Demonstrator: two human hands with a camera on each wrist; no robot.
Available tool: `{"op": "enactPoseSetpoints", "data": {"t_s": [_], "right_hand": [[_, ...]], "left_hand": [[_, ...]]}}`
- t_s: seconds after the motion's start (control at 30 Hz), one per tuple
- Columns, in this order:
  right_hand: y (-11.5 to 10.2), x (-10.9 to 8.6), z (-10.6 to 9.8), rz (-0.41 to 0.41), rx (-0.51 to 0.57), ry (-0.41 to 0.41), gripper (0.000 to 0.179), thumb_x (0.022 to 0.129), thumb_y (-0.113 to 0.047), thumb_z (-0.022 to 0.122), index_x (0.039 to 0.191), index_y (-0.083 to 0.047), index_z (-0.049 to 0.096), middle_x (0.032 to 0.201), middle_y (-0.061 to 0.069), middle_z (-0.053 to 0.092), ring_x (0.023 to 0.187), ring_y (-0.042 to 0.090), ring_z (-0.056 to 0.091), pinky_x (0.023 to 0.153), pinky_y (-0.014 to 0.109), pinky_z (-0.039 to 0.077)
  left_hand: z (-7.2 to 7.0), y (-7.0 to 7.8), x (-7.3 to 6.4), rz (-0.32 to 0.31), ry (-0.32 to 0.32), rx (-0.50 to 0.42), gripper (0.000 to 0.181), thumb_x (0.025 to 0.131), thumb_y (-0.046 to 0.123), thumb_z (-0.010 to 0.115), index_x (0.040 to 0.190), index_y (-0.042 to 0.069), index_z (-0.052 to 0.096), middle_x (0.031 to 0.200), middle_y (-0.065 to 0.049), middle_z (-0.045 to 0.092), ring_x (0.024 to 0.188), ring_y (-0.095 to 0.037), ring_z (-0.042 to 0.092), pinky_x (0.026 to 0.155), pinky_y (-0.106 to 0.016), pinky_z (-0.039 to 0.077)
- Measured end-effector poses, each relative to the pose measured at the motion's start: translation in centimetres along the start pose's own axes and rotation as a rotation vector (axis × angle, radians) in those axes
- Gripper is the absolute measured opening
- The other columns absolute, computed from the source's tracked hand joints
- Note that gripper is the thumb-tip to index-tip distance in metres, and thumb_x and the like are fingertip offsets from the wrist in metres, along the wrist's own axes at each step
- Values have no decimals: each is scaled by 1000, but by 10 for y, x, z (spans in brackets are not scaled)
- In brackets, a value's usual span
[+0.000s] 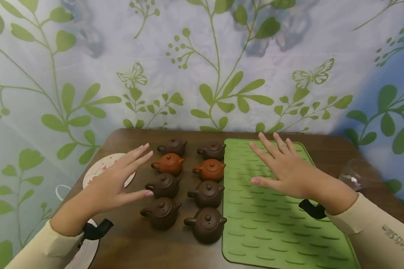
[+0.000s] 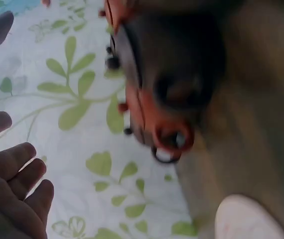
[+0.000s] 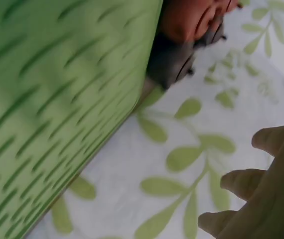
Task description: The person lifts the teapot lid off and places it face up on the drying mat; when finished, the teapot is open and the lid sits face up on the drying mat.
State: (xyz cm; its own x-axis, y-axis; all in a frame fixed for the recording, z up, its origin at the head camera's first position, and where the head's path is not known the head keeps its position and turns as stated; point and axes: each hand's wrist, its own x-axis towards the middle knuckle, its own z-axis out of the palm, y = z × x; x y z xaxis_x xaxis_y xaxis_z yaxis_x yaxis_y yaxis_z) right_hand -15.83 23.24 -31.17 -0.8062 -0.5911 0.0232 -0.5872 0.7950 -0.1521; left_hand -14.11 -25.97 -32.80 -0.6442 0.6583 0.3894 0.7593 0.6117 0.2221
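Observation:
Both hands are raised above the table with nothing in them. My left hand (image 1: pixel 112 185), fingers extended and thumb apart, is left of the teapots, nearest a dark brown teapot (image 1: pixel 164 185). Fingers spread, my right hand (image 1: pixel 282 168) hovers over the green ridged mat (image 1: pixel 252 228). Two columns of small teapots stand between the hands: several are dark brown, like the front one (image 1: pixel 208 225), and two are orange-red, one in the left column (image 1: pixel 168 164) and one in the right (image 1: pixel 210 170). In the left wrist view, teapot handles (image 2: pixel 174 139) face the camera.
A patterned plate (image 1: pixel 94 169) lies at the table's left edge, partly behind the left hand, and another plate (image 1: pixel 89 250) is nearer the front. A clear glass vessel (image 1: pixel 355 173) stands to the right of the mat. Behind the wooden table (image 1: pixel 131 246) hangs a leaf-print cloth (image 1: pixel 175 74).

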Motion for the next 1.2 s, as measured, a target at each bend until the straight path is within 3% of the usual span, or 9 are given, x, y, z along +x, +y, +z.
{"op": "enactPoseSetpoints", "data": {"t_s": [0.1,0.23,0.4,0.63,0.8,1.03,1.2], "right_hand": [[-15,3,5,-61,-6,-4,93,103,-68,51,172,-22,9,174,11,-9,155,46,-14,118,71,-1],[-33,6,13,-144,5,-10,95,101,-71,51,171,-22,9,174,9,-9,156,40,-15,120,68,-1],[-55,9,22,-251,-4,-24,99,100,-74,50,171,-21,7,175,8,-9,157,36,-12,121,65,2],[-77,15,38,-377,-36,-35,99,99,-77,45,171,-18,10,175,8,-7,157,34,-12,122,62,8],[-87,18,47,-459,-25,-53,96,101,-74,45,170,-12,19,175,9,-3,158,34,-11,123,60,6],[-94,21,56,-499,7,-124,89,104,-69,42,169,-10,24,175,6,1,158,29,-8,124,55,8],[-96,23,63,-540,54,-87,84,107,-63,45,167,-7,28,175,9,8,159,29,3,124,51,16]], "left_hand": [[12,12,-5,0,43,-96,96,90,48,84,166,13,36,170,-9,28,152,-33,32,121,-32,23],[29,28,-7,10,102,-208,88,94,52,79,163,11,42,167,-10,34,150,-34,35,121,-32,24],[48,46,-2,14,151,-309,86,93,48,82,161,11,45,164,-9,40,148,-32,39,119,-31,29],[72,68,3,99,216,-344,78,88,32,90,153,5,55,153,-10,53,137,-32,52,114,-31,38],[87,76,3,138,266,-384,60,81,13,94,135,3,69,129,-8,71,117,-25,68,101,-29,50],[99,79,5,145,258,-430,48,77,7,96,121,5,76,111,-5,77,100,-15,74,87,-27,58],[104,82,6,126,252,-401,43,77,6,95,117,5,79,108,-1,78,97,-12,74,84,-26,58]]}}
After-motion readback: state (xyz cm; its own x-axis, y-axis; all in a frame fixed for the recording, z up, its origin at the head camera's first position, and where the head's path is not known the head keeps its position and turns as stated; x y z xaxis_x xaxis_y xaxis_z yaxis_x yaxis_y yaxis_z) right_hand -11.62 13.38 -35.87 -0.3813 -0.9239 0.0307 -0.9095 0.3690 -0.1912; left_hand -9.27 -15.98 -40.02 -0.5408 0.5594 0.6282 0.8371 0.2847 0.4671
